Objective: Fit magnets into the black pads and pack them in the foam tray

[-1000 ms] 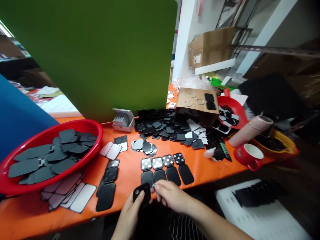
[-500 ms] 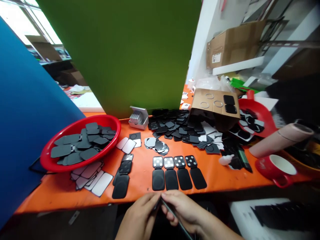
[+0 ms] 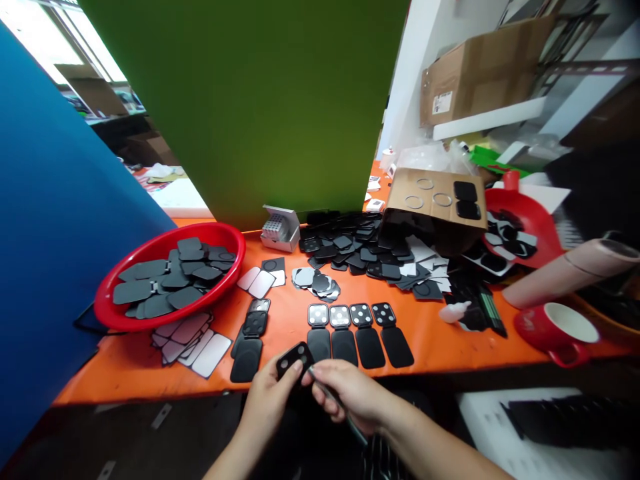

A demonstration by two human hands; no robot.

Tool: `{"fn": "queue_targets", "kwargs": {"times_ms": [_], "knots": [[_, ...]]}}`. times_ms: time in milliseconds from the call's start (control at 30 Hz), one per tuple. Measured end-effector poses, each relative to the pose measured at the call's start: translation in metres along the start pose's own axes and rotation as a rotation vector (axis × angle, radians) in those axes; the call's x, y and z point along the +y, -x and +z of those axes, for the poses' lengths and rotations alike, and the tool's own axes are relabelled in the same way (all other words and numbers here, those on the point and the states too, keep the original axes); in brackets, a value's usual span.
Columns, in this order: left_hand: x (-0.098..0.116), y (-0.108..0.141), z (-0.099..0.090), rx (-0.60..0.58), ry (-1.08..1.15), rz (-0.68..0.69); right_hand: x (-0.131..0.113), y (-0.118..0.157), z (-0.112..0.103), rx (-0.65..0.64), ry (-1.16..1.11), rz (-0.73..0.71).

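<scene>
My left hand is closed on a small black plate with round silvery dots, its thumb lying over the dotted face. Close beside it, my right hand pinches a long thin dark stick, whose near end slants down past my palm. The stick's tip is at the plate's right edge; whether they touch I cannot tell. Just beyond my hands lies a row of several hinged black pieces, each with a dotted upper plate. Left of them, more black hinged pieces overlap.
A red basin of dark grey plates stands left, above white-faced cards. Behind are a small white box, silvery discs and heaped black plates. Rightward are a cardboard box, a small bottle, a red mug and a pink flask.
My left hand has turned and risen toward the table edge, bringing the plate's dotted face into view. My right hand stays near it with the stick. The head view has shifted slightly.
</scene>
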State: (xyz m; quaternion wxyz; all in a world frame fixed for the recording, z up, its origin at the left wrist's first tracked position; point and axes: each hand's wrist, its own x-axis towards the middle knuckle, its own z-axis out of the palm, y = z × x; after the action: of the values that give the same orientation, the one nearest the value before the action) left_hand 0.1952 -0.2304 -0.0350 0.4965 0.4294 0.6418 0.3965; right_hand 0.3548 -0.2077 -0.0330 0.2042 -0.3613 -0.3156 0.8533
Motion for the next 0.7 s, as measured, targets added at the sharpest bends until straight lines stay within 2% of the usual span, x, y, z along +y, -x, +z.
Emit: {"fn": "queue_targets", "kwargs": {"times_ms": [100,167,267,367,433,500,700], "knots": [[0.001,0.008,0.002,-0.064,-0.092,0.104,0.0,0.001,0.002,0.042,0.087,0.007],[0.0,0.014,0.002,-0.083,-0.197,0.216,0.0,0.002,0.004,0.065,0.056,0.04],[-0.003,0.021,-0.002,-0.126,-0.369,0.419,0.003,0.005,0.003,0.043,-0.108,0.115],[-0.002,0.025,-0.007,-0.177,-0.447,0.554,0.008,0.005,-0.002,-0.068,-0.34,0.195],[-0.001,0.026,-0.01,-0.206,-0.465,0.598,0.011,0.004,-0.004,-0.12,-0.467,0.264],[0.0,0.026,-0.012,-0.234,-0.478,0.631,0.014,0.002,-0.004,-0.099,-0.527,0.312],[0.004,0.028,-0.011,-0.246,-0.403,0.643,0.02,0.001,0.008,0.025,-0.594,0.271]]}}
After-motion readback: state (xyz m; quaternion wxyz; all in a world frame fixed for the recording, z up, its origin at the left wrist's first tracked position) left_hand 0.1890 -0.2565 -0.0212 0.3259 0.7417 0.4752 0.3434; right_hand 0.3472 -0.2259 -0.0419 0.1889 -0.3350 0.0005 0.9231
